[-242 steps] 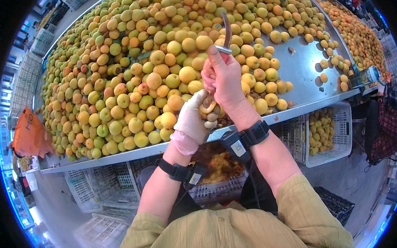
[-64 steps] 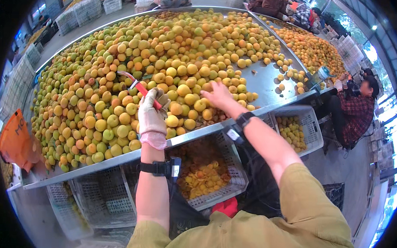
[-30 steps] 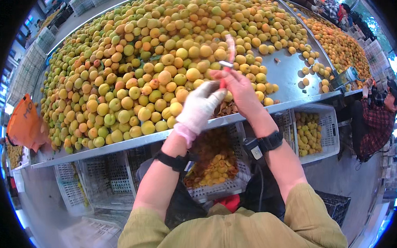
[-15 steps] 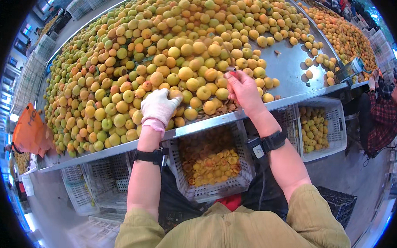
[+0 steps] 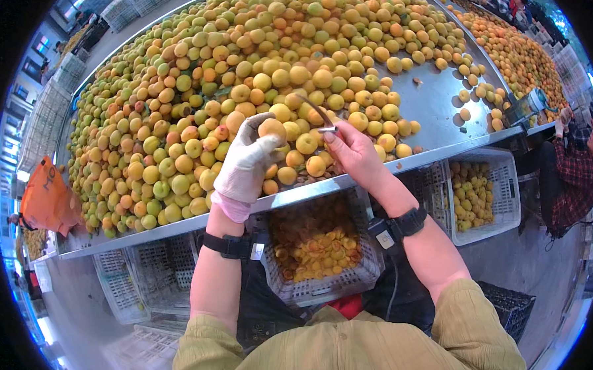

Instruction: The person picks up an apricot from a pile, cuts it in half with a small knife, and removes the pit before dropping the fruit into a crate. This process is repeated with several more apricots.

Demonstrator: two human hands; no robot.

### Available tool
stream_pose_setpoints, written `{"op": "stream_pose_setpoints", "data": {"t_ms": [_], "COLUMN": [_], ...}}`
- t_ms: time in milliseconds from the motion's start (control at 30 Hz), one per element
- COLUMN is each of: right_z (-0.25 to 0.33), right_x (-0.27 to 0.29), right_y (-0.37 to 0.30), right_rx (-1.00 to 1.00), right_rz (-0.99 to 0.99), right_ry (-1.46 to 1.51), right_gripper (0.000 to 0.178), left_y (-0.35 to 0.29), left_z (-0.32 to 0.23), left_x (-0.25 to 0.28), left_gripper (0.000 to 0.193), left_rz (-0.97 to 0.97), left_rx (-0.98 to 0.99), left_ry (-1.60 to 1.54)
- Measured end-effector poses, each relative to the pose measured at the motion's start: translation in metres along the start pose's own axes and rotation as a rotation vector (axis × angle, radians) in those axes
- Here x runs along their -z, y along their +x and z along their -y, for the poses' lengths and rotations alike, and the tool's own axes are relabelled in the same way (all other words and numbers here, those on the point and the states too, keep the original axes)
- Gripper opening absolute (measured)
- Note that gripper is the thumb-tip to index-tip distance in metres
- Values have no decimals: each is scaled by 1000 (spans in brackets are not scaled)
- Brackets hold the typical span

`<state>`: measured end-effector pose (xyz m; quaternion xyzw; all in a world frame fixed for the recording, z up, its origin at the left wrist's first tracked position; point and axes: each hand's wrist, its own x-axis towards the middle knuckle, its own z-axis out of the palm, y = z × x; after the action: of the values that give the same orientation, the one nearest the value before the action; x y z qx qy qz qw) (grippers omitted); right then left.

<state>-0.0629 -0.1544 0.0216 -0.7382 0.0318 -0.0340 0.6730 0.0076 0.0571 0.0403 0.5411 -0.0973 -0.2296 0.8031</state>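
Above the near edge of a steel table (image 5: pixel 432 105), a single yellow-orange fruit (image 5: pixel 272 129) sat in my gloved left hand (image 5: pixel 246 159), just left of my bare right hand (image 5: pixel 356 154) and its curved knife (image 5: pixel 317 110). My left fingers and thumb were spread only as wide as the fruit and bent round it, thumb on the near side, leaving its right side bare. My right fingers were folded closely on the knife; the handle was hidden in them, the metal collar (image 5: pixel 327 129) showed beside my thumb, and the thin blade (image 5: pixel 309 102) arched toward the far left, seemingly apart from the fruit.

I judged the fruit light and fairly firm, yet likely to bruise under a hard pinch, its round skin apt to roll. A cradling hold about its middle seemed right, with the glove's fabric lending some friction. The knife I took for light and stiff, safest held behind the collar with skin kept clear of the blade; which edge was sharp, I could not tell.

A broad heap of similar fruit (image 5: pixel 200 108) spread to the left and far side. Below the table's near edge, a pale crate (image 5: pixel 325 293) held cut pieces (image 5: pixel 330 252); at right sat a co-worker in a checked sleeve (image 5: pixel 567 180).
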Motion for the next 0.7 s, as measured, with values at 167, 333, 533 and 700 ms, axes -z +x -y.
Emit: {"op": "stream_pose_setpoints", "data": {"t_ms": [167,333,533,700], "right_z": [9,14,17,20], "right_x": [-7,-5,-3,-3], "right_y": [-5,-6,-7,-8], "right_rx": [98,128,130,157], "right_rz": [12,47,84,94], "right_ry": [-265,-420,-472,-482], "right_gripper": [36,40,44,43], "left_y": [-8,-2,-4,-6], "left_z": [-6,-3,-7,-8], "left_x": [-6,4,4,2], "left_gripper": [51,54,54,48], "left_rz": [34,-2,-23,-35], "left_rx": [102,-48,-122,-125], "left_ry": [-232,69,241,320]}}
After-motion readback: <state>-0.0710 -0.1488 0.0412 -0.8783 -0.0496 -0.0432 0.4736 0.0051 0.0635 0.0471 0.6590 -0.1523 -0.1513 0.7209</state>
